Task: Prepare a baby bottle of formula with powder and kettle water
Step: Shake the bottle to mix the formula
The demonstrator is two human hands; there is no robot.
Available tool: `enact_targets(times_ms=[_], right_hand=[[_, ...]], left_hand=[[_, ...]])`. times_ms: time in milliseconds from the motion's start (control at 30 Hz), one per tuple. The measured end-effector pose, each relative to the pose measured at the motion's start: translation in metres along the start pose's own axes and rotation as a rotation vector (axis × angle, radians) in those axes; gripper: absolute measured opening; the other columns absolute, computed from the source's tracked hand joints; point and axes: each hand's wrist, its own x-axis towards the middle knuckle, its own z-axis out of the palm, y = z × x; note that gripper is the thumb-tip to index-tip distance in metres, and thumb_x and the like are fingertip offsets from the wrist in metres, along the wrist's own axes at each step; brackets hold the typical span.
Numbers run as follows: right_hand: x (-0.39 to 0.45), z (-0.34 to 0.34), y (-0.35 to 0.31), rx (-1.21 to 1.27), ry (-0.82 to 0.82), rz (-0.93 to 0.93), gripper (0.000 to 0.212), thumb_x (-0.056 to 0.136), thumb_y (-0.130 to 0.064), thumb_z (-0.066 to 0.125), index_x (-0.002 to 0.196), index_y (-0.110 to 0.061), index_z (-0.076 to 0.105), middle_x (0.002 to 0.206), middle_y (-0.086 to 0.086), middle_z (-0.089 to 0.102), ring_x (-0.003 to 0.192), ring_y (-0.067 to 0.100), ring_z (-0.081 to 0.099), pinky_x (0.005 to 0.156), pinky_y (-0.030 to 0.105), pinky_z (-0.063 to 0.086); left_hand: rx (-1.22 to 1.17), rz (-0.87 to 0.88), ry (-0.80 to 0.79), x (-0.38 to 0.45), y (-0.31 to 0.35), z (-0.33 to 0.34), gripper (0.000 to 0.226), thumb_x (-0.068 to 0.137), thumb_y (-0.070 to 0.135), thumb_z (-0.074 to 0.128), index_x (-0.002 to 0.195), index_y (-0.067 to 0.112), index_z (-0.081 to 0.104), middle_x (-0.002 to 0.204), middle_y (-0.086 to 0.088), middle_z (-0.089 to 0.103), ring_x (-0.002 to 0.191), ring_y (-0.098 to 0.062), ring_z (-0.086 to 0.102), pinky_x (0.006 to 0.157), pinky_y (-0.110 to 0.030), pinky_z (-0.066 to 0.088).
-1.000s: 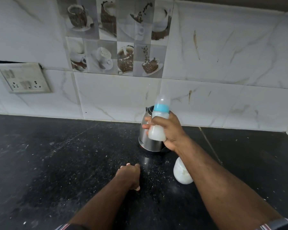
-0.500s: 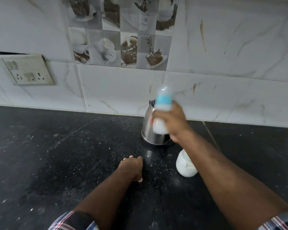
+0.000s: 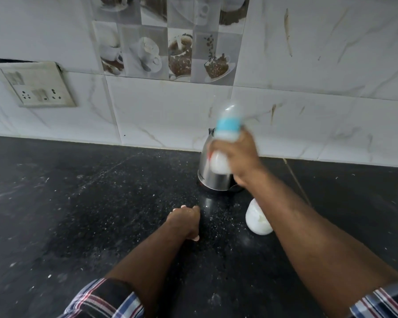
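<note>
Right hand gripping the capped, milky, motion-blurred bottle aloft before the kettle, left hand resting as an empty fist on the black counter, white tub sitting beside the right forearm.

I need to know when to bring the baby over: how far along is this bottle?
Nearly done. The baby bottle is capped with its blue collar and holds white liquid, so powder and water look mixed in. The right hand grips it raised above the counter in front of the steel kettle, blurred as if shaking. The left hand rests on the counter. Left: finish shaking.
</note>
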Motion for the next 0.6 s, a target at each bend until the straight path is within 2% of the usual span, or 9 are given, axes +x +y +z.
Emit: enact_targets(times_ms=[33,67,167,200,300,433,467,533,600], right_hand=[[-0.007,0.002,0.004,-0.062,-0.069,0.024,0.043,0.052,-0.002,0.078,0.089,-0.013,0.059,0.059,-0.003,0.067,0.050,0.012,0.064,0.051,0.028,0.053],[-0.007,0.003,0.005,-0.019,-0.061,0.036,0.043,0.053,0.000,0.077,0.090,-0.012,0.058,0.058,-0.004,0.067,0.050,0.012,0.064,0.050,0.027,0.053],[0.012,-0.004,-0.004,0.208,0.109,-0.078,0.040,0.060,0.004,0.073,0.094,-0.009,0.056,0.061,0.006,0.065,0.047,0.022,0.063,0.050,0.033,0.054],[0.008,-0.002,-0.004,0.211,0.083,-0.086,0.039,0.060,0.004,0.073,0.092,-0.010,0.057,0.060,0.004,0.065,0.047,0.020,0.062,0.049,0.031,0.054],[-0.014,0.005,0.008,-0.059,-0.081,0.039,0.043,0.053,-0.002,0.077,0.092,-0.008,0.060,0.059,-0.003,0.067,0.050,0.010,0.063,0.051,0.026,0.052],[0.010,-0.003,-0.007,0.248,0.118,-0.077,0.048,0.059,0.003,0.074,0.103,0.000,0.054,0.063,0.011,0.062,0.048,0.025,0.061,0.052,0.033,0.053],[0.006,-0.001,-0.005,0.232,0.080,-0.069,0.048,0.059,0.002,0.075,0.103,0.002,0.056,0.064,0.013,0.062,0.049,0.025,0.061,0.053,0.033,0.053],[-0.013,0.005,0.007,-0.008,-0.064,0.061,0.044,0.057,0.002,0.079,0.097,0.002,0.060,0.064,0.015,0.065,0.054,0.023,0.064,0.056,0.034,0.055],[-0.014,0.007,0.005,0.007,-0.068,0.055,0.040,0.058,0.005,0.078,0.092,-0.004,0.059,0.061,0.010,0.067,0.053,0.021,0.064,0.054,0.033,0.056]], left_hand=[[0.003,-0.001,0.001,0.000,0.000,0.000,0.087,0.083,0.035,0.085,0.151,0.011,0.037,0.152,-0.016,0.051,0.142,-0.038,0.049,0.112,-0.051,0.047],[0.005,0.000,0.001,0.000,0.001,-0.001,0.086,0.083,0.034,0.085,0.151,0.011,0.037,0.152,-0.016,0.051,0.141,-0.038,0.049,0.112,-0.051,0.047],[-0.004,0.004,-0.009,0.000,0.000,-0.001,0.085,0.084,0.035,0.085,0.150,0.011,0.037,0.151,-0.017,0.051,0.140,-0.039,0.050,0.111,-0.051,0.048],[-0.006,0.004,-0.011,0.000,-0.001,-0.001,0.085,0.084,0.035,0.084,0.150,0.011,0.037,0.151,-0.017,0.051,0.141,-0.039,0.049,0.111,-0.051,0.047],[-0.003,0.006,-0.011,0.000,-0.001,-0.001,0.088,0.083,0.034,0.085,0.152,0.011,0.035,0.151,-0.017,0.051,0.142,-0.039,0.048,0.112,-0.053,0.047],[-0.006,0.010,-0.016,0.000,-0.001,-0.002,0.086,0.083,0.033,0.085,0.151,0.011,0.036,0.151,-0.017,0.053,0.142,-0.039,0.048,0.111,-0.053,0.048],[-0.004,0.008,-0.018,0.000,-0.001,-0.002,0.086,0.083,0.033,0.085,0.151,0.011,0.036,0.151,-0.017,0.052,0.143,-0.038,0.048,0.111,-0.053,0.048],[0.006,0.007,-0.017,0.000,0.000,-0.002,0.089,0.083,0.034,0.085,0.153,0.011,0.035,0.152,-0.017,0.051,0.142,-0.038,0.049,0.112,-0.053,0.047],[0.011,0.008,-0.012,0.000,0.001,-0.003,0.091,0.083,0.034,0.085,0.154,0.011,0.034,0.153,-0.017,0.051,0.141,-0.039,0.050,0.112,-0.053,0.048]])
